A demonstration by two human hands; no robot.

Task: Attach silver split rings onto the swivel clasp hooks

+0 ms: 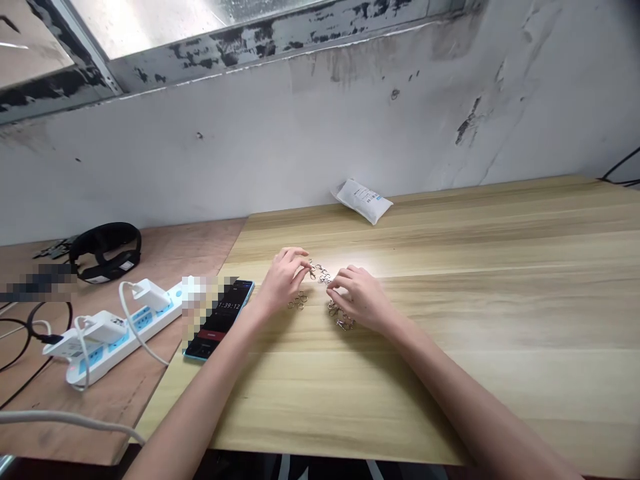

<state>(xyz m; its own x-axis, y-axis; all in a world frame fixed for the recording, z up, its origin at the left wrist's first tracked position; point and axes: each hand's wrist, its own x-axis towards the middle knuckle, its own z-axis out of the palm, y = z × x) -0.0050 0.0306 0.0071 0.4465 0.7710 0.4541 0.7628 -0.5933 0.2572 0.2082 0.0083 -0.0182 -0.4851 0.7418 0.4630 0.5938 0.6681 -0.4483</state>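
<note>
My left hand (286, 281) is closed in a pinch, with a small silver metal clasp (313, 272) at its fingertips. Across from it, my right hand (361, 297) has thumb and forefinger pressed together. What it pinches, if anything, is too small to make out. Between the hands lies a loose cluster of small metal clasps (324, 276). Several metal rings (299, 301) rest on the table just below my left hand. Another pile of metal clasps and rings (344, 321) lies under my right hand, partly hidden by its fingers.
A phone with a running timer (223, 320) lies left of my left forearm. Beyond it are a white power strip (135, 333) with plugged-in chargers and cables, and a black headset (106, 252). A white plastic packet (364, 200) sits at the table's back edge by the wall.
</note>
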